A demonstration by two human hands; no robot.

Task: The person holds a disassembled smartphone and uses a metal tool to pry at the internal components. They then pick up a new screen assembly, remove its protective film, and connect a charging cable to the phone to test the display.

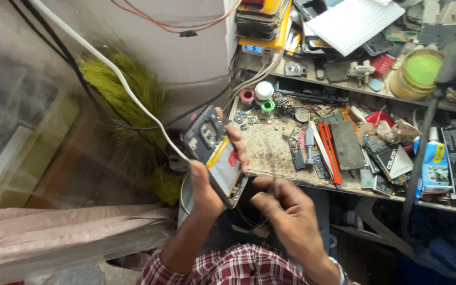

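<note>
**Opened phone held over a crowded tabletop**

Checked red sleeves [222, 266] sit closest to the lens, at the bottom edge of the view, with both forearms rising from them. Largest of all is the tabletop [270, 153], a worn, speckled surface running from the middle to the right edge, its front edge just beyond the hands. A raised shelf [344, 87] runs along its back edge, piled with phone parts, a stack of phones and a jar with a green lid [418, 74]. A white cable [127, 87] slants down from the upper left corner towards the hands.

The left hand [209, 182] has its grip wrapped tight round an opened phone [215, 153], thumb on the near edge and fingers curled over the far side; the phone is tilted, its inner face with a yellow strip showing, and hangs just off the tabletop's front left corner. The right hand [281, 206] is below and beside it, blurred, its grip pinched round a thin dark tool [274, 184]. Small spools [259, 95] stand near the back left corner; a red-handled tool [329, 150] lies mid-tabletop.
</note>
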